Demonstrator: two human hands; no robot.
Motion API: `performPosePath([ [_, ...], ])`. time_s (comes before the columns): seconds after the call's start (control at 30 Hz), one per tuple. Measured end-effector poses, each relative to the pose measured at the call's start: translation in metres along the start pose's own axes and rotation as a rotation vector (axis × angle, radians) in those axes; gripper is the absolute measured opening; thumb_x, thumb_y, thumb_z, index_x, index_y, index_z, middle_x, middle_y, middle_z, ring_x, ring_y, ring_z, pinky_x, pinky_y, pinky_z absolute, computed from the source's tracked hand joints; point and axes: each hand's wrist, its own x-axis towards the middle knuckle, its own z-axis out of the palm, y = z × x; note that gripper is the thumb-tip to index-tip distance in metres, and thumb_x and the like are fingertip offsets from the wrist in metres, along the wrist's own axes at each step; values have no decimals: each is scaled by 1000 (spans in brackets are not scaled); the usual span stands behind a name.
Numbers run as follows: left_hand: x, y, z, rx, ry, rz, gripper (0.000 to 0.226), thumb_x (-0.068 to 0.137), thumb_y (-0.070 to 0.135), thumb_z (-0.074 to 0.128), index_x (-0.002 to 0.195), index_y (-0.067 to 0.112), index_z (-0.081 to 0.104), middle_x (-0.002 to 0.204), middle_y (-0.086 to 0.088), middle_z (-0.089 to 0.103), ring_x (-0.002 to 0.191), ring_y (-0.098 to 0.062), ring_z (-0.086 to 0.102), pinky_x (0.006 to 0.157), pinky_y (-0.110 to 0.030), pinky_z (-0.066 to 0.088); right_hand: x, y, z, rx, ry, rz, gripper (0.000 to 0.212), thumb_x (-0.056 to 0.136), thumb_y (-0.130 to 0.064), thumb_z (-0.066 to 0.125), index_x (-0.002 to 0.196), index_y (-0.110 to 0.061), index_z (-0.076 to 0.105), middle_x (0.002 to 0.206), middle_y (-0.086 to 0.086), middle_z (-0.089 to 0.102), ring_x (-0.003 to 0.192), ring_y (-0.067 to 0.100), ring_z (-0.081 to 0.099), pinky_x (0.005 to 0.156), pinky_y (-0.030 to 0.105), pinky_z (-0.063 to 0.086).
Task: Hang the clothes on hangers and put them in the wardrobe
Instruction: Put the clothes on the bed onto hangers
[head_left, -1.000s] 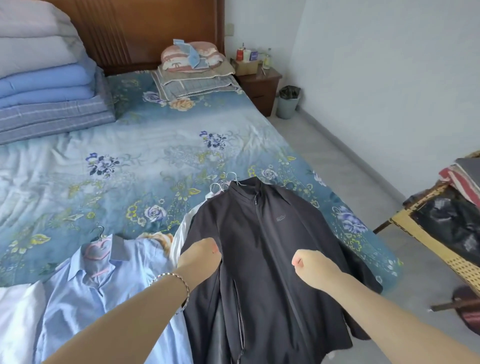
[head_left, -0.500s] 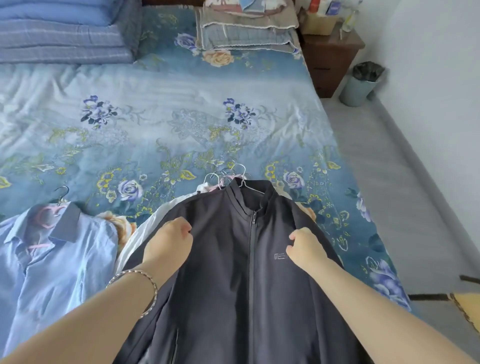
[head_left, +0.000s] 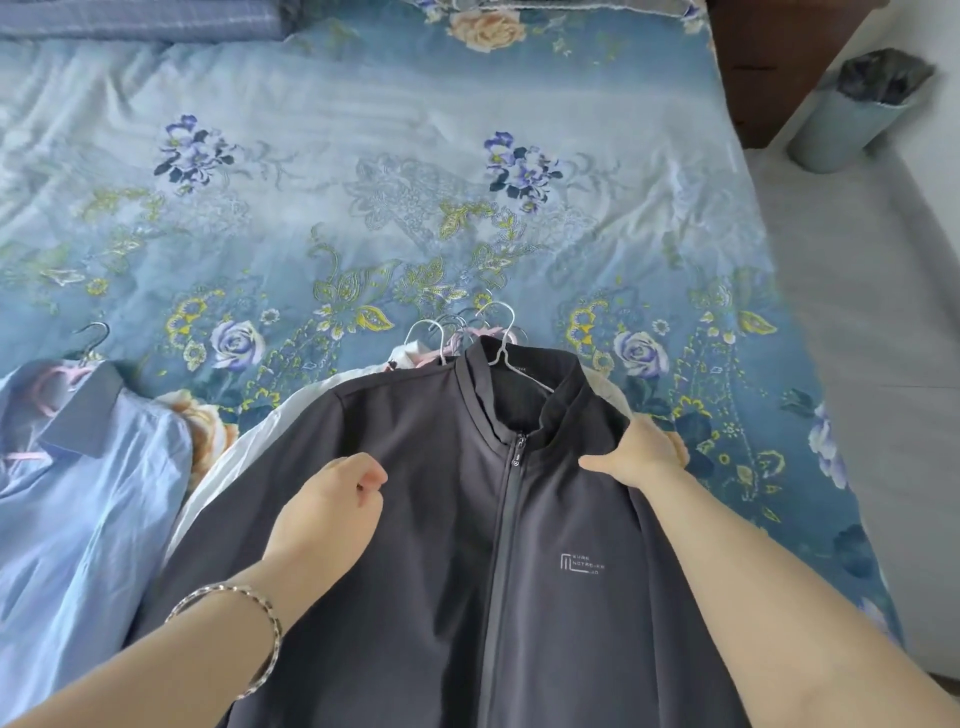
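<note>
Dark zipped jacket (head_left: 441, 519) on hanger (head_left: 506, 343), flat on bed

Before you: jacket (head_left: 441, 519) of smooth, matt dark cloth; hanger (head_left: 505, 348) of bright bare wire; bedsheet (head_left: 363, 130) of creased printed cloth; your bracelet (head_left: 272, 623), glossy metal.

I am in a bedroom at home. A big bed (head_left: 363, 182) with a blue flower sheet fills most of what I see. Folded blankets (head_left: 156, 21) sit at the far end of the bed. A brown wooden cabinet (head_left: 753, 67) and a small bin (head_left: 852, 119) stand just beside the bed on the grey floor (head_left: 857, 312). A dark jacket (head_left: 441, 545) and a blue shirt (head_left: 78, 493) lie on the bed on hangers (head_left: 498, 332).
</note>
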Motion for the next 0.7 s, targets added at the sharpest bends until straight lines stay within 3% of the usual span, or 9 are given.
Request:
performPosePath([
  [0.07, -4, 0, -1, 11, -11, -2, 23, 92, 10, 41, 99, 25, 57, 95, 11, 52, 87, -17, 53, 75, -22, 35, 6, 3, 0, 44, -33, -7, 129, 15, -82, 62, 129, -27, 39, 127, -3, 52, 128, 34, 38, 94, 53, 44],
  [0.17, -7, 1, -9, 5, -20, -7, 23, 92, 11, 41, 99, 26, 56, 94, 12, 52, 85, -17, 54, 74, -23, 38, -13, -4, -17, 54, -48, -85, 105, 49, -65, 77, 135, -21, 36, 134, 2, 50, 129, 35, 39, 100, 48, 40],
  [0.23, -7, 2, -17, -12, -17, -10, 22, 91, 10, 42, 95, 26, 56, 98, 8, 56, 89, -19, 55, 79, -26, 43, -24, -7, -24, 137, -15, -166, 94, 58, -56, 78, 136, -23, 37, 133, 2, 52, 125, 31, 46, 99, 44, 41],
  [0.33, -13, 3, -26, -67, 11, -3, 23, 90, 8, 44, 99, 21, 60, 103, 4, 59, 94, -22, 58, 87, -31, 46, -55, -5, -41, 372, 80, -248, 69, 53, -62, 75, 108, -24, 58, 102, -5, 64, 100, 22, 59, 86, 36, 47],
  [0.4, -19, 4, -33, -159, 66, 39, 28, 88, 5, 47, 110, 19, 59, 105, 3, 56, 94, -22, 57, 88, -28, 43, -83, 1, -53, 494, 186, -323, 40, 68, -43, 78, 83, -10, 61, 74, 0, 59, 78, 25, 56, 67, 30, 42],
  [0.5, -32, 7, -52, -172, 163, 180, 50, 83, 8, 61, 130, 17, 47, 115, -2, 51, 105, -20, 50, 95, -27, 36, -141, 12, -64, 575, 254, -420, 26, 74, -22, 78, 81, 2, 69, 78, 14, 67, 79, 28, 60, 70, 33, 44],
  [0.57, -41, 8, -67, -96, 159, 253, 68, 78, 23, 72, 138, 18, 39, 132, 0, 48, 125, -19, 42, 106, -32, 31, -180, 22, -72, 621, 278, -426, 13, 72, -14, 79, 74, -4, 71, 74, 11, 66, 76, 17, 62, 68, 19, 43],
  [0.63, -54, 12, -81, -3, 132, 305, 66, 74, 47, 70, 132, 24, 47, 130, 6, 51, 129, -18, 41, 107, -32, 28, -220, 29, -84, 660, 322, -443, 30, 70, -6, 79, 57, -24, 60, 56, -9, 55, 61, -8, 55, 59, 4, 38],
  [0.7, -74, 15, -93, 35, 132, 360, 40, 77, 54, 62, 103, 23, 61, 96, 8, 61, 112, -23, 52, 88, -27, 33, -255, 39, -95, 631, 321, -471, 50, 69, -2, 79, 53, -36, 46, 43, -14, 50, 57, -19, 50, 58, -1, 35],
])
